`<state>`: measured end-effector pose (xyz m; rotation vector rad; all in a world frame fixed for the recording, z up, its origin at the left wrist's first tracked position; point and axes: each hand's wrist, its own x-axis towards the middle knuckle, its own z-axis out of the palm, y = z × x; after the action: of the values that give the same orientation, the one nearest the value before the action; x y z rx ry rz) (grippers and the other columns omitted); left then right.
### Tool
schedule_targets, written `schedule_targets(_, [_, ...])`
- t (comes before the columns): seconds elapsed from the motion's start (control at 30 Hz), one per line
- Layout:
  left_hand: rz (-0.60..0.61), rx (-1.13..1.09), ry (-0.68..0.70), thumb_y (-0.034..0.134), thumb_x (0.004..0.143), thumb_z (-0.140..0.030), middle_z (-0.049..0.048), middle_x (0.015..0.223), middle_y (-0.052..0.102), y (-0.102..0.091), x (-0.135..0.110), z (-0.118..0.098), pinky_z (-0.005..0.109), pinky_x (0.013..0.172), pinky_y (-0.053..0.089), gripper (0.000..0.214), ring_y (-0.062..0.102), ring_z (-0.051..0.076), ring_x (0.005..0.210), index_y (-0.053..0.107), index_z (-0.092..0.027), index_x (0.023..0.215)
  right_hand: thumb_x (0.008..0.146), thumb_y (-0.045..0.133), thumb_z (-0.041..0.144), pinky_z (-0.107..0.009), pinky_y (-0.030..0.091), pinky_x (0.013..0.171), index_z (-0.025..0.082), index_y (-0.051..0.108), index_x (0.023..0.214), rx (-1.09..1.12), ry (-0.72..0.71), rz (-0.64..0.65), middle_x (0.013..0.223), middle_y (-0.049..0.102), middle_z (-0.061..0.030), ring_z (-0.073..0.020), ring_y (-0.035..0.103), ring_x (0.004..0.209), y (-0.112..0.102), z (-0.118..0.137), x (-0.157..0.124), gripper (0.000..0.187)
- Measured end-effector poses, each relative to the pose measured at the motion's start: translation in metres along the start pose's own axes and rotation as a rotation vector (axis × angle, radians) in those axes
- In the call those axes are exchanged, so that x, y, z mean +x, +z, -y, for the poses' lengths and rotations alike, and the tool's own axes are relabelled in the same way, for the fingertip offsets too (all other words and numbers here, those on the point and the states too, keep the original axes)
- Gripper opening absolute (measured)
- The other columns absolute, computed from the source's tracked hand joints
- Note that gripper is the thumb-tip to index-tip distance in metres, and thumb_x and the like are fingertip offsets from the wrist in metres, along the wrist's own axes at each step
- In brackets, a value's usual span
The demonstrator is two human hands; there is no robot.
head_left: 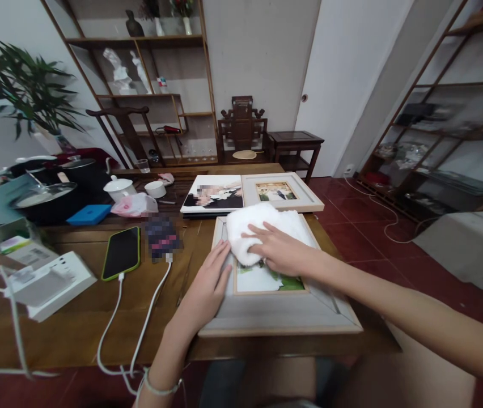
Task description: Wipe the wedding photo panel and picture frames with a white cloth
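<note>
A large pale picture frame (267,317) lies flat on the wooden table (75,323) in front of me. A white cloth (262,224) is spread over its upper part. My right hand (282,249) lies flat on the cloth with fingers stretched out, pressing it against the frame's glass. My left hand (205,289) rests open on the frame's left edge, fingers extended along the border. A photo with green at the bottom shows under the glass below the cloth.
Behind the frame lie a photo print (214,195) and a second smaller frame (282,192). To the left are a phone in a green case (121,252) on a white cable, another charging device (161,238), a white box (50,283), pots, cups and a blue box.
</note>
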<state>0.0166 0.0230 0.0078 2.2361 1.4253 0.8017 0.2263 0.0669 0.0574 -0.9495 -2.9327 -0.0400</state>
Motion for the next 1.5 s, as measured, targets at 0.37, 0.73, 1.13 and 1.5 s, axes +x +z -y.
schedule_targets(0.37, [0.050,0.053,0.018,0.031,0.094,-0.029,0.0110,0.147,0.037,0.000,0.002,-0.002,0.041,0.114,0.023,0.046,0.028,0.020,0.138,0.043,-0.012,0.135,0.067,0.056,0.002,-0.034,0.040,0.103,0.027,0.066,0.090,0.314,0.030,0.115,0.128,0.058,0.0001,-0.0226,0.048,0.123,-0.048,0.079,-0.115,0.036])
schedule_targets(0.73, [0.107,0.052,0.009,0.033,0.093,-0.031,0.0107,0.145,0.041,-0.005,0.004,-0.007,0.041,0.113,0.025,0.048,0.029,0.020,0.138,0.044,-0.010,0.135,0.074,0.046,0.002,-0.053,0.028,0.107,0.015,0.062,0.097,0.027,0.234,-0.166,0.139,0.043,-0.0191,-0.0304,0.034,0.132,0.004,-0.044,-0.094,0.031])
schedule_targets(1.13, [0.020,0.043,0.016,0.037,0.092,-0.028,0.0126,0.140,0.046,-0.001,0.006,-0.003,0.040,0.112,0.028,0.044,0.036,0.020,0.134,0.050,-0.009,0.128,0.063,0.041,-0.005,-0.057,0.027,0.106,0.020,0.061,0.102,0.093,0.281,-0.079,0.140,0.045,-0.0120,-0.0299,0.027,0.136,0.006,0.023,-0.131,0.050])
schedule_targets(1.5, [0.069,0.018,0.030,0.038,0.092,-0.030,0.0082,0.142,0.045,-0.006,0.006,-0.004,0.043,0.112,0.028,0.042,0.033,0.020,0.136,0.048,-0.016,0.131,0.069,0.046,0.002,-0.053,0.031,0.106,0.020,0.062,0.097,0.141,0.324,-0.154,0.142,0.042,-0.0112,-0.0291,0.033,0.133,0.003,0.007,-0.128,0.037])
